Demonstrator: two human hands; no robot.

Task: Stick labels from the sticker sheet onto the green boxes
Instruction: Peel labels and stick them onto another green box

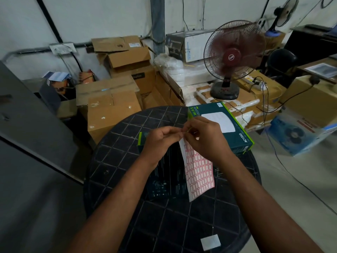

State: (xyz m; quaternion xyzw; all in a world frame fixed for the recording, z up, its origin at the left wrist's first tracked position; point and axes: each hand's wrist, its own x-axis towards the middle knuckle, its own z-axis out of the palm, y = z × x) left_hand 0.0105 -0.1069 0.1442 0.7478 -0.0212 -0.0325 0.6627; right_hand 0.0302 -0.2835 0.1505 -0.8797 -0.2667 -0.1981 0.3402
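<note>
A sheet of small red-bordered stickers (198,170) hangs down over the round black table (127,161). My left hand (160,139) pinches the sheet's top edge. My right hand (204,137) pinches at the same top corner, fingertips meeting the left hand's. Under my hands lies a dark green box (167,172), flat, with its printed back facing up. A second green box (235,125), marked Wi-Fi 5 and AC1350, lies at the table's far right edge.
A small white paper square (210,241) lies on the table near its front edge. Cardboard cartons (113,106) are stacked behind the table. A red table fan (231,57) stands at the back right, with cables trailing over the floor.
</note>
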